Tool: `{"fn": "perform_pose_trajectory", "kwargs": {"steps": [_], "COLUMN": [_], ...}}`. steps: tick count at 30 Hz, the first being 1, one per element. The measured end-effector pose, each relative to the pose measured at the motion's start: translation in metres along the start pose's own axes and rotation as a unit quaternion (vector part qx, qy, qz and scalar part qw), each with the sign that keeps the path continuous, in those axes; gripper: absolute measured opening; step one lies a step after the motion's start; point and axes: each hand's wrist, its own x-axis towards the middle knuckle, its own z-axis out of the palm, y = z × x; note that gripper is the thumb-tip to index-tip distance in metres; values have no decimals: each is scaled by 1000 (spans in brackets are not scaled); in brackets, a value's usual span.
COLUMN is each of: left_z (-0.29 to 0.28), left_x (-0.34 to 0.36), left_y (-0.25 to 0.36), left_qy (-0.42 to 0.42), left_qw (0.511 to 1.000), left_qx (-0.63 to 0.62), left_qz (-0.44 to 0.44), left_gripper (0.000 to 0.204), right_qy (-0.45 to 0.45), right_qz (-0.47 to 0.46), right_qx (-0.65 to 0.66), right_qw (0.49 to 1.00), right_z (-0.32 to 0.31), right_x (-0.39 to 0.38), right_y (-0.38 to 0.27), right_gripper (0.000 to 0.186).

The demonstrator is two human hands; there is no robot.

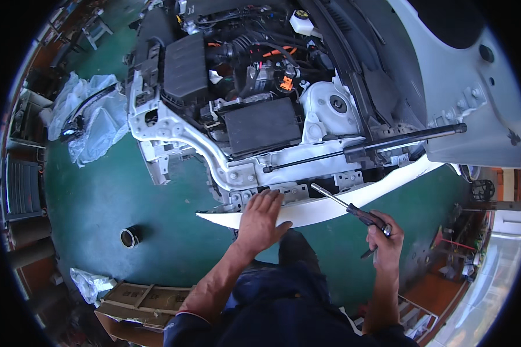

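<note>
My left hand [260, 222] lies on the edge of a white fender [324, 213], fingers stretched out over the metal brackets along its inner side. My right hand [386, 238] is wrapped round the dark handle of a socket driver. The long silver shaft of the socket driver [331, 196] points up and left, with its socket end over the fender's inner edge near a bracket [348, 179]. I cannot tell whether the socket touches anything. Beyond both hands is the open engine bay, with a black rectangular cover [263, 124] and a white strut tower [330, 107].
A black gas strut [388, 142] crosses above the fender toward a large white panel [474, 104] at the right. On the green floor [92, 196] lie clear plastic sheeting [101, 130] and a metal ring-shaped part [129, 237]. A cardboard box [136, 303] stands at the lower left.
</note>
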Motion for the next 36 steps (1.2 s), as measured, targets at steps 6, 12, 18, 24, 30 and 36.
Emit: {"fn": "perform_pose_trajectory", "kwargs": {"steps": [6,12,18,24,30,36], "left_z": [62,81,79,78,77,79], "left_x": [40,64,64,66,67,66], "left_y": [54,68,68,65,65,64], "left_qy": [-34,-70,-28,-19,-12,1], "left_qw": [996,989,990,993,993,993], "left_qx": [80,117,118,96,93,100], "left_qz": [24,-55,-66,-66,-73,-63], "left_gripper": [59,29,25,20,17,17], "right_qy": [29,9,-55,-84,-106,-154], "right_qz": [20,9,22,37,57,-36], "right_qx": [6,-25,-48,-80,-119,-237], "right_qw": [999,1000,997,993,986,958], "right_z": [-3,-14,-16,-12,-5,9], "right_x": [27,58,82,92,98,106], "right_y": [14,12,13,12,4,-12], "right_gripper": [44,49,52,49,49,50]}}
